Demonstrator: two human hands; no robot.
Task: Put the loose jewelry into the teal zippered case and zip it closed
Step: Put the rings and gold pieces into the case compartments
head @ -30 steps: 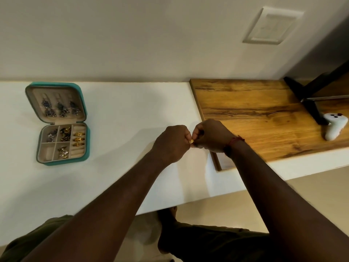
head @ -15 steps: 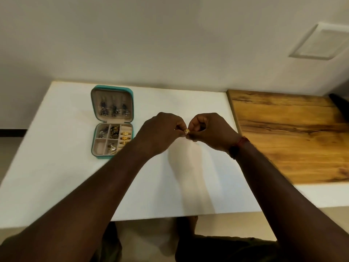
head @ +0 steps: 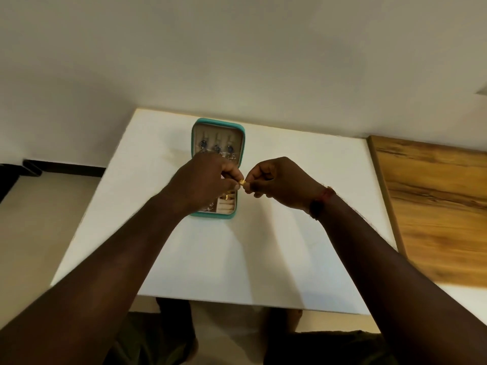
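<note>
Change: a second ago my hands were working over the tabletop's right side, by the wooden board (head: 434, 201), with the case well off to their left. Now they sit over the case itself.
Left hand: my left hand (head: 205, 183) hangs over the tray half and hides most of its compartments. Its thumb and forefinger are pinched together on the gold ring (head: 242, 182).
Right hand: my right hand (head: 279, 185), with a red thread (head: 322, 200) at the wrist, is just off the case's right rim. Its fingers are curled and the tips are closed on the same ring from the other side.
Ring: as before, it is held in the air between both sets of fingertips, now above the tray's right side, not yet set down.
Case: the teal case (head: 218, 121) lies open near the far edge of the white tabletop (head: 184, 259), about midway along it, lid laid back toward that edge. It has not shifted.
Contents: earrings (head: 216, 148) hang in the lid, and gold rings (head: 228, 197) sit in the roll slots at the tray's right.
Meaning: I judge the carry is done and seating this ring in the rolls is next.
Remaining: lid to fold, zip to run; I see no other loose pieces on the tabletop.
</note>
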